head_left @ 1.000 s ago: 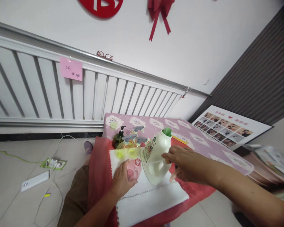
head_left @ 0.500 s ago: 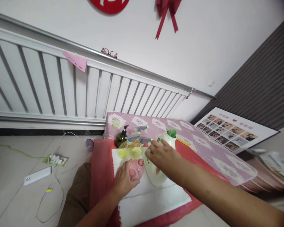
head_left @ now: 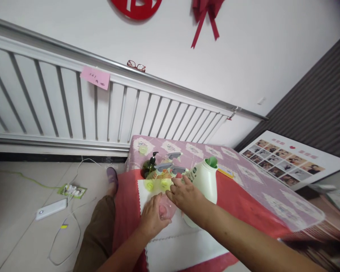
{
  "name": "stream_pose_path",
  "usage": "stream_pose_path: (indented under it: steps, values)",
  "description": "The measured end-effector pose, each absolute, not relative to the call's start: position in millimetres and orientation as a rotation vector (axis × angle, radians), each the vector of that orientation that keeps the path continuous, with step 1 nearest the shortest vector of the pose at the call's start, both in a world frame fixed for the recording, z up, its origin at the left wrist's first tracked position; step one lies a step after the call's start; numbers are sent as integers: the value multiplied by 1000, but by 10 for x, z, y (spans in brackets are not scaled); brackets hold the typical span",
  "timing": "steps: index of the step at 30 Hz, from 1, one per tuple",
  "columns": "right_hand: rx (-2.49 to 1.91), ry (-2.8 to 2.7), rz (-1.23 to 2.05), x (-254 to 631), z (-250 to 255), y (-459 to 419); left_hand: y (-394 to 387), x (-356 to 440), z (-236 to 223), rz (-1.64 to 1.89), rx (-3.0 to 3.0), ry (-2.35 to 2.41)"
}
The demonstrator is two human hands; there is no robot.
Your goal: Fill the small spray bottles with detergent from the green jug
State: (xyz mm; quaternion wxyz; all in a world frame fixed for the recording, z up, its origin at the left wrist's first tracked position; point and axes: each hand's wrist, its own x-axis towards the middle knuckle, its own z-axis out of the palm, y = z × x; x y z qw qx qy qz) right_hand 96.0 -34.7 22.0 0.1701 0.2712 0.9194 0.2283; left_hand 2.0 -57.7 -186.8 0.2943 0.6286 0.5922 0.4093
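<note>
My left hand point(head_left: 153, 221) is wrapped round a small pink bottle point(head_left: 166, 209) standing on a white cloth point(head_left: 175, 245). My right hand point(head_left: 185, 196) reaches across to the top of that pink bottle, fingers curled over its neck. Just right of it stands a large white jug point(head_left: 205, 181) with a green spout. Behind the hands are yellow spray bottles point(head_left: 158, 179) with grey triggers and a dark green pump bottle point(head_left: 149, 168).
The cloth lies on a red mat point(head_left: 243, 206) over a low table with a pink patterned cover point(head_left: 243, 166). A white radiator point(head_left: 73, 109) runs along the wall. A power strip point(head_left: 51, 209) and cables lie on the floor at left. A photo board point(head_left: 289, 160) leans at right.
My right hand left the white jug and moved left onto the top of the pink bottle. The jug now stands upright. My left hand kept its hold.
</note>
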Motion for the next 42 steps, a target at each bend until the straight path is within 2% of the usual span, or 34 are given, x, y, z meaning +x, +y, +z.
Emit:
stream_pose_path:
  steps: [11, 18, 27, 34, 42]
  values:
    - [898, 2494, 353, 998, 343, -340, -597, 25, -1805, 1063, 1678, 1587]
    - [962, 2798, -384, 1261, 312, -268, -587, 51, -1829, 1121, 1692, 1597]
    - [1246, 3114, -626, 1506, -269, -228, -574, 55, -1811, 1002, 1691, 1642]
    - [1814, 3248, -679, 1491, -798, -294, -568, 60, -1863, 1058, 1719, 1571]
    - [2307, 3058, -1211, 1342, -980, -380, -570, 63, -1868, 1183, 1804, 1550]
